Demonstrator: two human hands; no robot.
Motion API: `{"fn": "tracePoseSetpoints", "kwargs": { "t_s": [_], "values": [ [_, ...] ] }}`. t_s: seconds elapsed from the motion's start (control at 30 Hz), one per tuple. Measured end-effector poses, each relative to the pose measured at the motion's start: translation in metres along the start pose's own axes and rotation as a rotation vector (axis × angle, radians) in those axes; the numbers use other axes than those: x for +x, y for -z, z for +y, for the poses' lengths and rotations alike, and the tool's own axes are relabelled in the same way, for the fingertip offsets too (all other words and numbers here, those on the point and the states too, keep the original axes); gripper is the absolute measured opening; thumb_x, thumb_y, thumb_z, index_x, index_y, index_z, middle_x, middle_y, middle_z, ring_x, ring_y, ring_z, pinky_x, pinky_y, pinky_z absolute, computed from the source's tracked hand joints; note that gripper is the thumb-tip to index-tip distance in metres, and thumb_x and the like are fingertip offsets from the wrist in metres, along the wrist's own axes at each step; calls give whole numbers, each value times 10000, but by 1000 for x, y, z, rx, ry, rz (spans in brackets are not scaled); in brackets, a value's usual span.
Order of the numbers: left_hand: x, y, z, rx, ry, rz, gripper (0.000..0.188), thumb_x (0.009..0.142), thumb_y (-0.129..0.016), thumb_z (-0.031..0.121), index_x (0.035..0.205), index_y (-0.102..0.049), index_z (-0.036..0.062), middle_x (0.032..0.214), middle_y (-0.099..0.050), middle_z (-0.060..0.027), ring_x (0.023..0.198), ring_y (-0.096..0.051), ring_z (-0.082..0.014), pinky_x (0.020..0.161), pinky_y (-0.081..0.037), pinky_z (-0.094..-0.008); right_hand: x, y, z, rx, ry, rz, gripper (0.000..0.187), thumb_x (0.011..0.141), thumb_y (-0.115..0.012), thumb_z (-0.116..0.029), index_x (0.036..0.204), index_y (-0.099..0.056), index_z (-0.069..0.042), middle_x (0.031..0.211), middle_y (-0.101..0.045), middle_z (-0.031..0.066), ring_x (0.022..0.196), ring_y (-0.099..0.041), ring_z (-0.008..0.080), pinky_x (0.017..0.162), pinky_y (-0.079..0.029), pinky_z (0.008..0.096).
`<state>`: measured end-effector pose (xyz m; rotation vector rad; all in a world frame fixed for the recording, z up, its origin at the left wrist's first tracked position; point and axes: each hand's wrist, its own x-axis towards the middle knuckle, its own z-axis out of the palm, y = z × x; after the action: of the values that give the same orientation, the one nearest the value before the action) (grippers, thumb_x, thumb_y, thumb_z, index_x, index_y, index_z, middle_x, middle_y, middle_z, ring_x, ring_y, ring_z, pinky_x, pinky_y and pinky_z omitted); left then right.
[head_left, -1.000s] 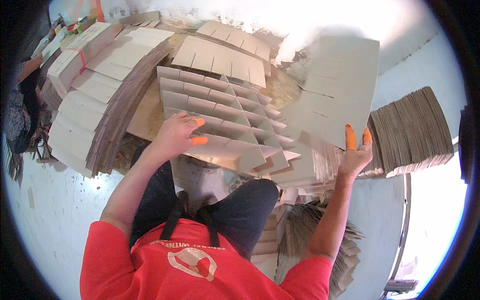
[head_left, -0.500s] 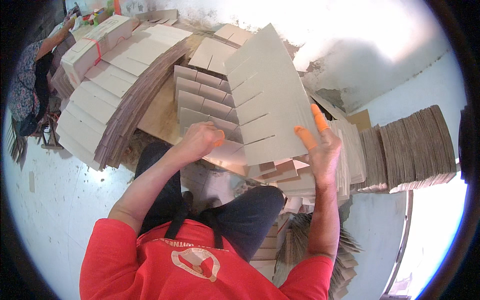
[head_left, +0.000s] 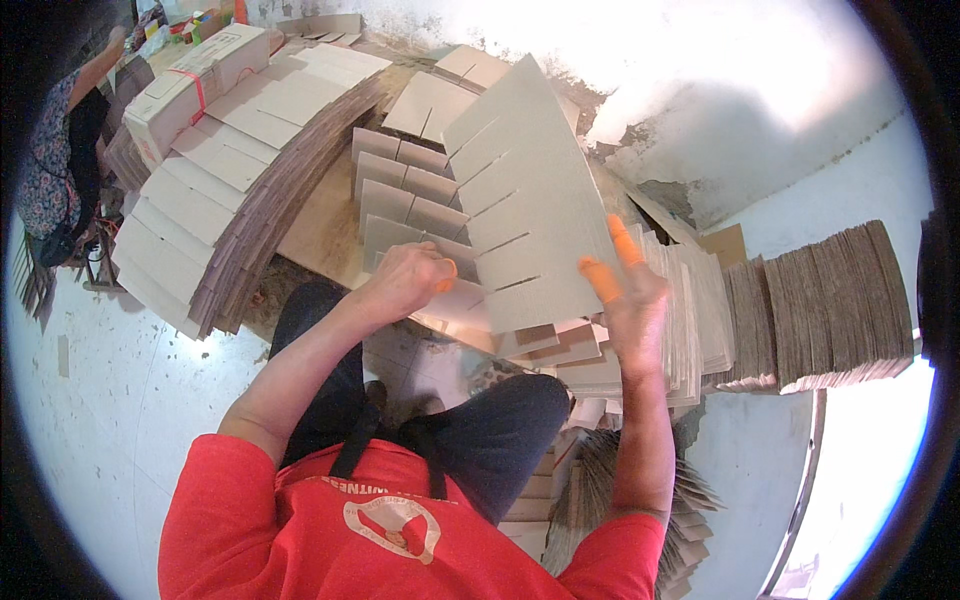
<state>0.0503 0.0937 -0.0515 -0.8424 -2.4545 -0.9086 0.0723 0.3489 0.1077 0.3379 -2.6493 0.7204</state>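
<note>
A large slotted cardboard sheet (head_left: 535,190) stands tilted in front of me, its row of slits facing left. My right hand (head_left: 632,305), with orange finger covers on two digits, grips the sheet's right edge. Several smaller cardboard strips (head_left: 405,170) stand on edge in a row at the sheet's left, meeting its slit side. My left hand (head_left: 405,283) is closed at the nearest strip, an orange cover on one digit; the strip's end by the fingers is partly hidden.
Fanned cardboard pieces (head_left: 225,170) lie on the left, with a white box (head_left: 195,95) tied in red on top. Upright cardboard stacks (head_left: 835,305) stand at the right, more cardboard bundles (head_left: 590,500) below. Another person (head_left: 55,180) is at the far left, beside a peeling wall.
The sheet and my right hand have shifted slightly left and toward the strips. My left hand stays nearly where it was, at the nearest strip.
</note>
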Motion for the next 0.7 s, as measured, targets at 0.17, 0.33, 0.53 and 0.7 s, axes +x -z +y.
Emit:
{"fn": "tracePoseSetpoints", "kwargs": {
  "t_s": [0.17,0.33,0.53,0.7],
  "values": [
    [4,4,2,-26,11,-24,83,742,-689,121,794,-650,71,730,-623,-103,727,-612,-304,640,-504,-412,8,-7,-3,126,10,-115,554,796,-738,-122,1315,-562,-45,862,-680,111,725,-555,79,671,-481,236],
    [8,1,0,-62,30,-19,71,737,-680,97,787,-641,66,717,-610,-117,743,-612,-317,633,-499,-427,13,-30,7,67,120,-157,542,809,-734,-115,1313,-555,-34,944,-705,149,728,-607,112,672,-519,274],
    [12,-3,-1,-25,14,-4,45,725,-651,83,745,-621,57,700,-609,-125,733,-619,-324,615,-493,-439,9,-53,12,119,93,-273,427,821,-728,-96,1216,-587,-17,738,-607,224,616,-600,283,601,-490,378],
    [13,-5,-3,-16,29,10,66,723,-680,90,758,-630,66,712,-607,-116,733,-611,-321,617,-493,-439,3,-58,7,173,152,-319,228,808,-692,-39,1010,-604,20,772,-619,244,736,-619,426,641,-499,440]
  ]
}}
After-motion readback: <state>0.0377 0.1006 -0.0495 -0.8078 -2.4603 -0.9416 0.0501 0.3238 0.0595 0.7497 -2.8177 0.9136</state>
